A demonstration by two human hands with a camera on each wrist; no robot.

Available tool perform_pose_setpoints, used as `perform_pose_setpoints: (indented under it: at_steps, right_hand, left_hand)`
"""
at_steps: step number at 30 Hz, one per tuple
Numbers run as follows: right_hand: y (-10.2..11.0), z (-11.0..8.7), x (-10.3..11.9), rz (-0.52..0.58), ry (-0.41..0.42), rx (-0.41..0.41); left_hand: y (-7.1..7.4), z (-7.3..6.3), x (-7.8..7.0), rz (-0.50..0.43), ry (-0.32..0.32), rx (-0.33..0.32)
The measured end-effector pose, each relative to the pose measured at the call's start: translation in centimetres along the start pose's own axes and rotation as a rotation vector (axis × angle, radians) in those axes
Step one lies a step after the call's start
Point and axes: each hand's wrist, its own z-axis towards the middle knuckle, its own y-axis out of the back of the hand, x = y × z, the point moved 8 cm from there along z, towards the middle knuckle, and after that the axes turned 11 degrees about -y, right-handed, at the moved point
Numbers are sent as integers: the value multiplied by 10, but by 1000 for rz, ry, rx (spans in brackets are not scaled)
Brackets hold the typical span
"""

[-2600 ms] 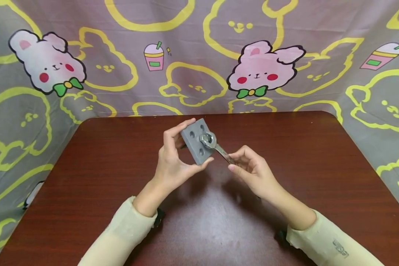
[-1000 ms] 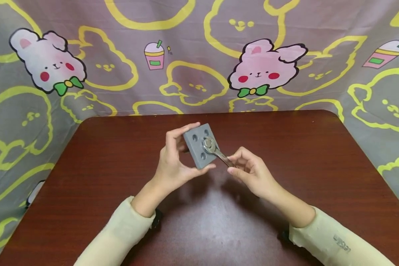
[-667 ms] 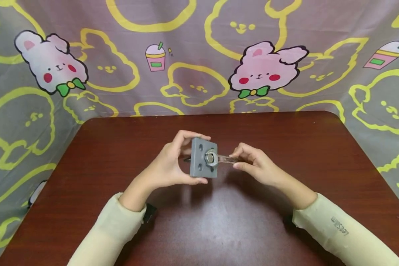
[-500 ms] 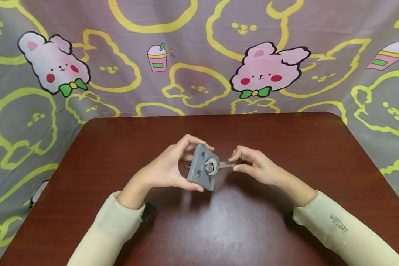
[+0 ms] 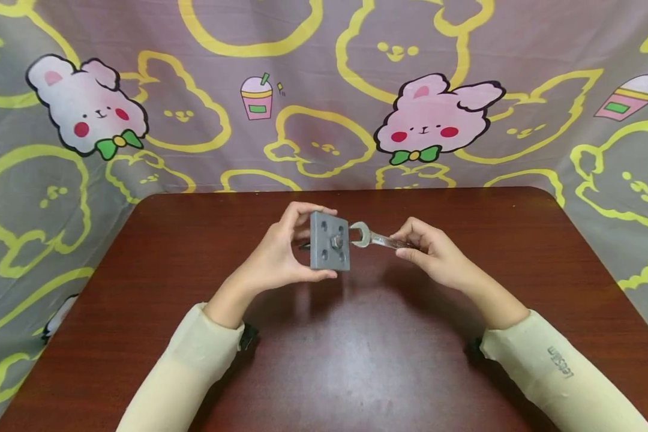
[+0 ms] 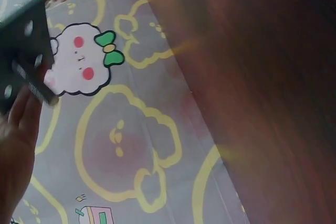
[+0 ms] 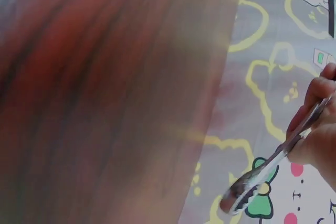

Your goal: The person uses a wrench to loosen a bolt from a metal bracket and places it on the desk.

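Note:
A square grey plate (image 5: pixel 325 240) with corner holes is held up above the table, gripped at its edges between the thumb and fingers of my left hand (image 5: pixel 275 252). A hex bolt head (image 5: pixel 337 242) stands out from the middle of the plate's face. In the left wrist view the bolt's threaded shank (image 6: pixel 35 83) sticks out of the plate's back. My right hand (image 5: pixel 437 255) pinches a metal combination wrench (image 5: pixel 380 240) by its handle. The wrench's open end is just right of the plate, apart from the bolt head. Its toothed ring end (image 7: pixel 241 198) shows in the right wrist view.
Beneath both hands lies a dark reddish-brown table (image 5: pixel 335 360). A grey curtain (image 5: pixel 313 78) with cartoon prints hangs behind it and along both sides.
Earlier the wrench end sat around the bolt head; now it has come off to the right. The plate turned and shifted about in my left hand's grip, lately rising a little.

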Motion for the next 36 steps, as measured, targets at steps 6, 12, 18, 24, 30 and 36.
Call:
perform_pose_setpoints:
  at_steps: [6, 12, 18, 24, 30, 36]
  right_hand:
    - [-5, 1, -1, 61, -66, -76]
    - [-21, 4, 10, 144, -132, -115]
    - [-37, 2, 16, 205, -176, -107]
    - [-47, -1, 20, 204, -170, -94]
    - [-55, -2, 23, 230, -133, -84]
    - [-59, -2, 32, 293, -43, -53]
  left_hand:
    - [11, 2, 1, 213, -85, -210]
    - [13, 1, -4, 304, -138, -329]
    - [10, 1, -10, 378, -210, -328]
    - [7, 0, -12, 382, -237, -325]
    - [8, -1, -14, 399, -256, -336]
    - [8, -1, -20, 459, -284, -337]
